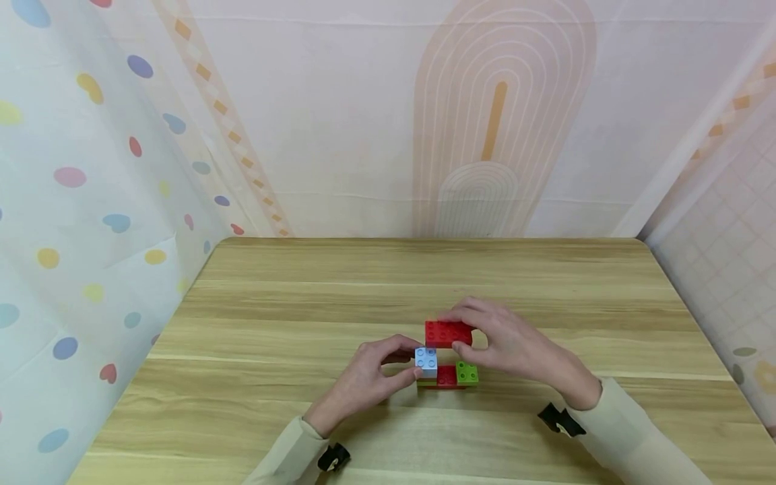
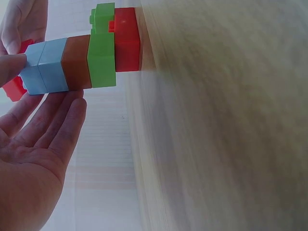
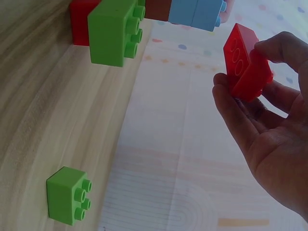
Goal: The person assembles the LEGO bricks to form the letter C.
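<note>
A tower of toy building bricks stands on the table, with a red brick (image 2: pixel 127 41) at its base, then a green brick (image 2: pixel 101 61), a brown brick (image 2: pixel 77 62) and two light blue bricks (image 1: pixel 426 362). My left hand (image 1: pixel 371 376) holds the top of the tower, thumb and fingers on opposite sides of the blue bricks. Beside the tower, a second green brick (image 1: pixel 467 372) sits on the red base. My right hand (image 1: pixel 506 340) pinches a long red brick (image 1: pixel 448 334) between thumb and fingers. In the right wrist view that brick is tilted, its hollow underside showing, close over the top blue studs.
A loose green brick (image 3: pixel 62 196) stands on the table apart from the tower, visible in the right wrist view. The wood-grain table (image 1: pixel 273 303) meets a patterned cloth backdrop (image 1: pixel 339 135) at its far edge, with more cloth at both sides.
</note>
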A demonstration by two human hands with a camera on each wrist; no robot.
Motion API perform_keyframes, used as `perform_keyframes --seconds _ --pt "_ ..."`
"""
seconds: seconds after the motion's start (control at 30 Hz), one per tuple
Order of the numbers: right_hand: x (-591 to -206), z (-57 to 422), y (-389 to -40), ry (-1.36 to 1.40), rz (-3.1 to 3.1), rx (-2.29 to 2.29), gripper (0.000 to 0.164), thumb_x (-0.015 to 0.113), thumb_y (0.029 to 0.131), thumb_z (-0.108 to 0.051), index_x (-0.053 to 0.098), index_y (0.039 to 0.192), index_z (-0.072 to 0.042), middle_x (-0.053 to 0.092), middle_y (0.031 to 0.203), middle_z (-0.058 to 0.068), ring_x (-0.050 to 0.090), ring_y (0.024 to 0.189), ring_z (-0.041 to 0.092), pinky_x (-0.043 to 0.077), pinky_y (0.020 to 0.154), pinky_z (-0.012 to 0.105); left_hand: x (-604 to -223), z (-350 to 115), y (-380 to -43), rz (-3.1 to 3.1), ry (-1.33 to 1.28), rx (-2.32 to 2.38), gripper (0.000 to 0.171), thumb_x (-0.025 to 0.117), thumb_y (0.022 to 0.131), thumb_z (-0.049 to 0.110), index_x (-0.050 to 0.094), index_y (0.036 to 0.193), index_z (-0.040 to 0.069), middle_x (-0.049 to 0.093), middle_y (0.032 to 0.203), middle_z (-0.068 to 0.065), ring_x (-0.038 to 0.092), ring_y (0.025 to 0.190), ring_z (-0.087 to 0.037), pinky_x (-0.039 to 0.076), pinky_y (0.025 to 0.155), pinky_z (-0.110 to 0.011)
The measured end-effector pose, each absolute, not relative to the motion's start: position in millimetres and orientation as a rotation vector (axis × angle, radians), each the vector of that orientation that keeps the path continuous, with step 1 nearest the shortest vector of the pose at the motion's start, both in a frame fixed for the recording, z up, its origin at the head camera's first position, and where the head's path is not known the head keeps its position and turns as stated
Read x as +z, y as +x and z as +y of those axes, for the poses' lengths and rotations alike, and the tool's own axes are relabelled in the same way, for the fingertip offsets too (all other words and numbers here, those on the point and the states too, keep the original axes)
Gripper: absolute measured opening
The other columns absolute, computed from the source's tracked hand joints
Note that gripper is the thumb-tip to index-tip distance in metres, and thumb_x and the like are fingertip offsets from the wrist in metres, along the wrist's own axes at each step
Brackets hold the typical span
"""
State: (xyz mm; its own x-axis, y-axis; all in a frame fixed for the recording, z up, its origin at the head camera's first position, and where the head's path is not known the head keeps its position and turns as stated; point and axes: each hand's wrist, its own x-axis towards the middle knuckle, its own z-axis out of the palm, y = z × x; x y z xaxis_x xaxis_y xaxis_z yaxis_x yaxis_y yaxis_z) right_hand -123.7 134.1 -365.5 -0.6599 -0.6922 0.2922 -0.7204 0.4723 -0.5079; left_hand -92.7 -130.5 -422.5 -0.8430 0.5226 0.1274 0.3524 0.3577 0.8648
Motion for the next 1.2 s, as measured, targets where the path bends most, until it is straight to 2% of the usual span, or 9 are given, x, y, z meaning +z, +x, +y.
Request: perform_keyframes --seconds 0.47,0.83,1.2 --pt "-372 135 -114 1.311 -2.637 1.006 0.040 0.068 0.089 -0.013 0.063 0.129 -0.014 0.060 0.118 -0.004 0.055 0.088 0.008 0.054 0.073 0.024 -422 -131 -92 2.446 0.792 1.480 0.026 0.070 0.094 0.024 0.064 0.120 0.021 0.067 0.115 0.010 0.065 0.108 -0.014 0.052 0.095 -0.031" --pt "-378 138 -110 1.389 -2.545 0.967 0.040 0.069 0.090 -0.014 0.066 0.129 -0.022 0.058 0.114 -0.005 0.054 0.091 0.007 0.053 0.071 0.023 -422 -131 -93 2.435 0.786 1.493 0.026 0.070 0.095 0.023 0.064 0.120 0.020 0.067 0.117 0.009 0.064 0.109 -0.014 0.052 0.096 -0.033" --pt "-381 139 -109 1.447 -2.517 0.968 0.041 0.072 0.089 -0.011 0.068 0.128 -0.022 0.057 0.110 -0.007 0.052 0.093 0.007 0.051 0.075 0.020 -422 -131 -93 2.435 0.802 1.502 0.025 0.069 0.095 0.023 0.064 0.119 0.020 0.067 0.116 0.009 0.065 0.108 -0.015 0.052 0.096 -0.033"
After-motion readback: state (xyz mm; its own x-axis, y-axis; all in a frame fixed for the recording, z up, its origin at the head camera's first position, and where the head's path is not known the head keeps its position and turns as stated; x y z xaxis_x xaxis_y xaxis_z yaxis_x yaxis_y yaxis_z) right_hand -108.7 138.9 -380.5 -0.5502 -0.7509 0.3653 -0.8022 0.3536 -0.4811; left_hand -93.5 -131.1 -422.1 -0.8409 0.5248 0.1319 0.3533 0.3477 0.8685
